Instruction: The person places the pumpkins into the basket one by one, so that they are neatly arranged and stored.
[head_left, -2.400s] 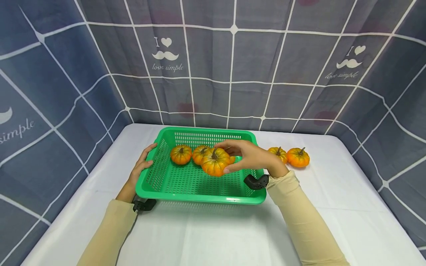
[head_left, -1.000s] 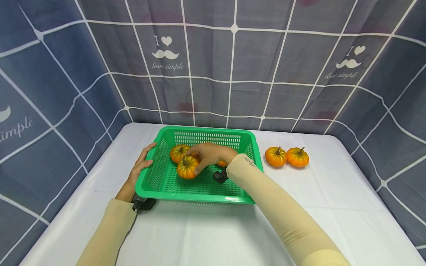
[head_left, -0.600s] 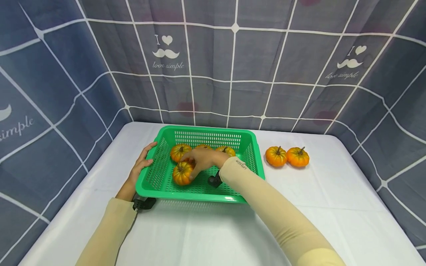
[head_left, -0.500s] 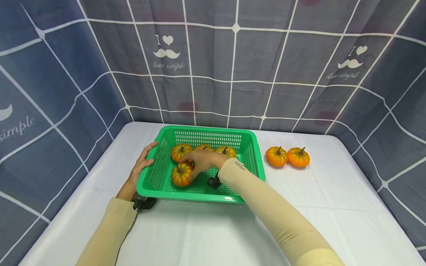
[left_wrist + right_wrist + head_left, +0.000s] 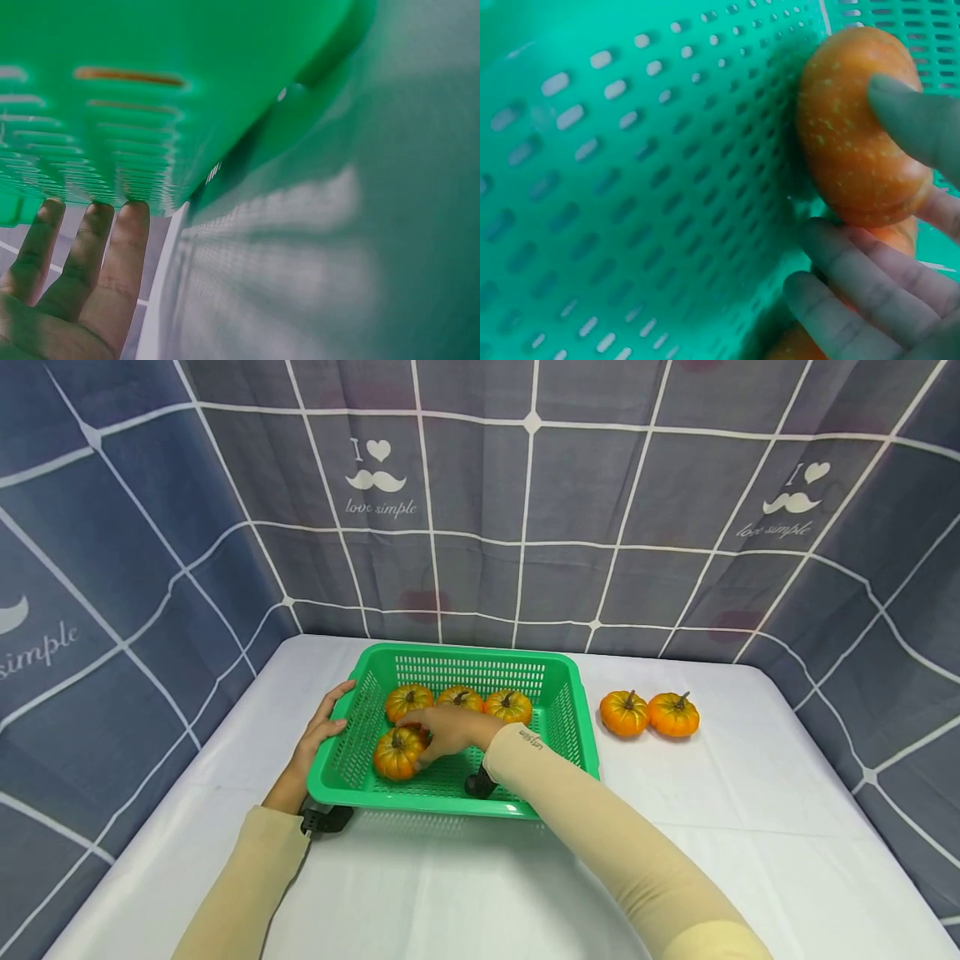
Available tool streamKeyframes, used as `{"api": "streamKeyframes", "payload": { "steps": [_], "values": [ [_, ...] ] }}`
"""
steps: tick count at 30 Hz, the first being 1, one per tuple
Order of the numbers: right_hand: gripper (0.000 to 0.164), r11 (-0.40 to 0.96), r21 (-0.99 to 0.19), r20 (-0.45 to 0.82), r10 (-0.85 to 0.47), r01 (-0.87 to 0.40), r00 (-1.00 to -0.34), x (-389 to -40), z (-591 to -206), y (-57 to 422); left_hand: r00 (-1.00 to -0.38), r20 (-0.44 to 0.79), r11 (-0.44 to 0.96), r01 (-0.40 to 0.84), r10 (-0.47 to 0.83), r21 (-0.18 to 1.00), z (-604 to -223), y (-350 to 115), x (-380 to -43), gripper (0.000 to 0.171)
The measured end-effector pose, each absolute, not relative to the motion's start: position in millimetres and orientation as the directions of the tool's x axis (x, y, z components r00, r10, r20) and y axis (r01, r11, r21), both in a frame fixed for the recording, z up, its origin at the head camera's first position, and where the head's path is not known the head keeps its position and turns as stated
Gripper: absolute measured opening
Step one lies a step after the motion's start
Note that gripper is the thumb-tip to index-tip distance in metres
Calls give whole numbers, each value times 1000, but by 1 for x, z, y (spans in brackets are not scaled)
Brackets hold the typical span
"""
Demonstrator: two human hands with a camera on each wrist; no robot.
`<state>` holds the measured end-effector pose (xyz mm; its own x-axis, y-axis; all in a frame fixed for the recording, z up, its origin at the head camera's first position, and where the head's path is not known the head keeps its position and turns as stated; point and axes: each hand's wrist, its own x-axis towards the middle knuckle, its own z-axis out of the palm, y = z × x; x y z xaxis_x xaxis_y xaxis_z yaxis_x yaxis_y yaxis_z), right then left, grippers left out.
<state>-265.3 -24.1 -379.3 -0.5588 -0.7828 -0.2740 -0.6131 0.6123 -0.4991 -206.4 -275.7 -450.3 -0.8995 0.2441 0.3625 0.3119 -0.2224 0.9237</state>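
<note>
Loading, it seems, a rectangular green plastic basket (image 5: pixel 420 805)
Left hand (image 5: pixel 313 739) touches its side, fingers straight; right hand (image 5: pixel 447 729) pinches a round, ribbed orange pumpkin (image 5: pixel 394 755) inside, toward the near-left corner; next move probably calls for releasing it

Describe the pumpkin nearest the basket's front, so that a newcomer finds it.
On the white table, find the green basket. Three pumpkins line its far side; your pumpkin is in front of the left one, the only one held by the right hand.
</note>
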Motion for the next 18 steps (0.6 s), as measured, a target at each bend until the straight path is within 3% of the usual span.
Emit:
{"api": "streamKeyframes", "payload": {
  "steps": [12,18],
  "values": [
    [82,620,-481,-291,-780,-620,-554,-267,-385,-30,-914,329,-187,289,239,939,-450,-275,-207,59],
    [87,617,-546,-299,-775,-567,-556,-266,-379,-24,-909,344,-219,294,238,930,-450,-275,-207,60]
  ]
}}
